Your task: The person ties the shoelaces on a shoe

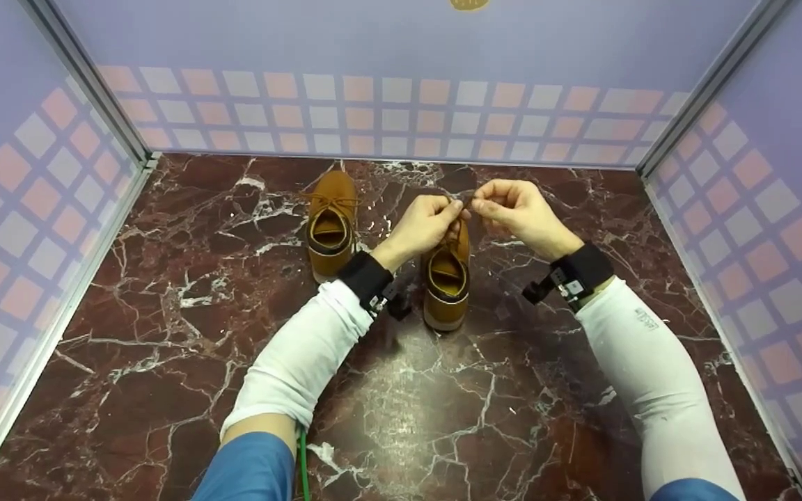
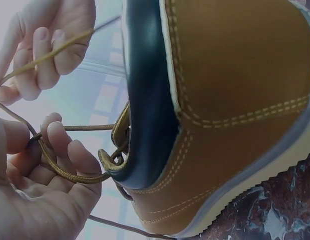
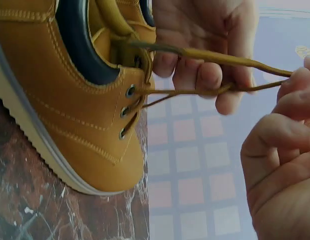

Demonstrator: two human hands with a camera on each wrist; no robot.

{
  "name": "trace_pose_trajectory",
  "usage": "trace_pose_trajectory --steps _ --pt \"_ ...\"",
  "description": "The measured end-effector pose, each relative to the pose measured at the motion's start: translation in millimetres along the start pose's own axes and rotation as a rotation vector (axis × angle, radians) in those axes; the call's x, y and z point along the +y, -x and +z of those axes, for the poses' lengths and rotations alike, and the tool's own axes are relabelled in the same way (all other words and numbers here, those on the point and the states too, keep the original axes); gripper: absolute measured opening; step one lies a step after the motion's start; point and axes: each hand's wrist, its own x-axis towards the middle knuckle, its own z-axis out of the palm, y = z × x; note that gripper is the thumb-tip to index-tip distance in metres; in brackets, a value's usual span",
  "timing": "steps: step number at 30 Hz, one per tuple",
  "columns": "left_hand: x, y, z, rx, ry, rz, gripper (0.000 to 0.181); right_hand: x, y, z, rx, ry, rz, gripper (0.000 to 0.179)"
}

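Observation:
A tan shoe (image 1: pixel 446 306) with a dark collar stands on the floor, toe away from me. Above its front, my left hand (image 1: pixel 423 226) pinches the brown shoelace between thumb and fingers; in the left wrist view the shoelace (image 2: pixel 69 176) loops past those fingers from the eyelets. My right hand (image 1: pixel 521 212), just to the right, pinches another stretch of the same lace, drawn taut between both hands in the right wrist view. Metal-ringed eyelets (image 3: pixel 125 111) line the shoe's side there. Where the strands cross is partly covered by the left fingers.
A matching tan shoe (image 1: pixel 331 261) with its lace tied in a bow stands to the left. Both rest on a dark red marbled floor (image 1: pixel 164 362). Panels with pink and white squares (image 1: pixel 397 115) enclose the back and sides. A green cable (image 1: pixel 304 466) runs near the left arm.

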Motion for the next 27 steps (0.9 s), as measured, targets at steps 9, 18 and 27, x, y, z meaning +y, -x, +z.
trace_pose_trajectory --steps 9,18,27 --pt "-2.1 -1.5 0.7 0.008 0.092 -0.024 0.034 0 1.9 7 0.011 -0.038 -0.102 0.018" --pt "-1.4 -0.1 -1.7 0.029 0.065 -0.033 0.034 1 4.7 13 0.054 0.193 -0.273 0.012" --pt "-1.9 -0.4 -2.3 0.052 0.005 0.005 0.031 3 10.8 18 0.117 0.387 -0.45 0.008"
